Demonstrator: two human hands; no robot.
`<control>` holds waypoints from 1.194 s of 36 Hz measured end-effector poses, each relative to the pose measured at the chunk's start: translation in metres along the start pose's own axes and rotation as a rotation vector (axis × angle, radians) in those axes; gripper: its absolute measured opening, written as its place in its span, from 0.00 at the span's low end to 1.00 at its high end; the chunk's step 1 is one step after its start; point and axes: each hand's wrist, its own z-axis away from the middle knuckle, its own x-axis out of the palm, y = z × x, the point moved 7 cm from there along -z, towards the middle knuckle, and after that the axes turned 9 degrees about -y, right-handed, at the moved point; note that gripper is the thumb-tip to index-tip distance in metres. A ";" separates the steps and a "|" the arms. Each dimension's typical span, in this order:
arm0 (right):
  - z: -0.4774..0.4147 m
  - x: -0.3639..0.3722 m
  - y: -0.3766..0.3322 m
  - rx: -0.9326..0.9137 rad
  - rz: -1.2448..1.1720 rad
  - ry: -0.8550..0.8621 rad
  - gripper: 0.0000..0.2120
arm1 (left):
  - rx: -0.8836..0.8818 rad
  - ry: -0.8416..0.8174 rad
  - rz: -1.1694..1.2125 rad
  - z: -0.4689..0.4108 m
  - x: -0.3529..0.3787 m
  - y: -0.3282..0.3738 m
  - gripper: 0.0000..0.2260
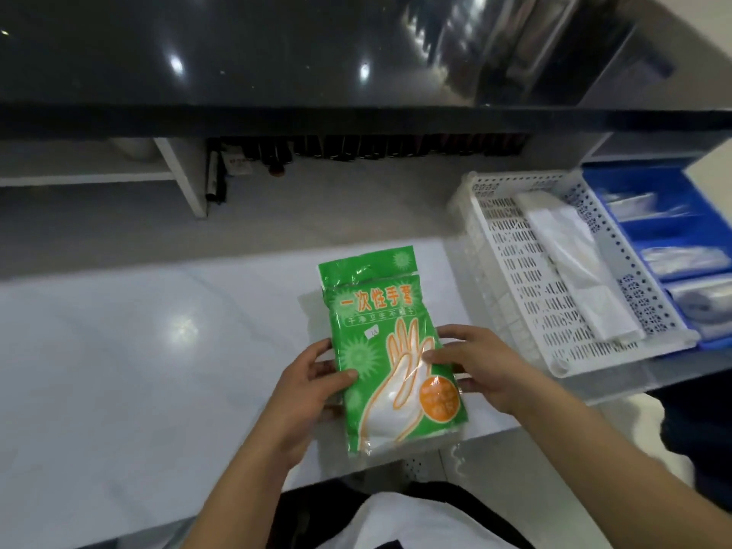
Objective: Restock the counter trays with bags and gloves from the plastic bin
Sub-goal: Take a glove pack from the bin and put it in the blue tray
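Both hands are holding a green pack of disposable gloves (390, 350) just above the white bench (119, 370), near its front edge. The left hand (307, 394) is gripping the pack's left edge, its thumb pressing on the printed front and its fingers curling behind. The right hand (479, 370) is gripping the opposite edge at about the same height, thumb lying across the front over the printed orange hand outline, fingers tucked under the back. The pack is standing lengthwise away from the person, its header end pointing beyond the hands and its bottom end overhanging the bench edge towards the body. It is tilting slightly, top leaning left.

Beyond the right hand and further to its right, a white perforated tray (527, 279) is sitting on the bench, well apart from the pack. A folded white stack of bags (570, 263) is lying lengthwise inside it. Just beside that tray, on its far side from the hands, a blue divided tray (709, 223) is holding clear plastic items (681, 257) in its compartments; what they are exactly is too blurred to tell.

Far beyond both hands, a dark glossy counter top (277, 53) is running across the view, with dark bottles (356, 146) lined up in the shadow under its lip.
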 end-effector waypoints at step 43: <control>0.248 -0.396 0.154 -0.563 -0.418 -0.043 0.16 | 0.205 -0.291 -0.239 0.000 0.472 -0.077 0.28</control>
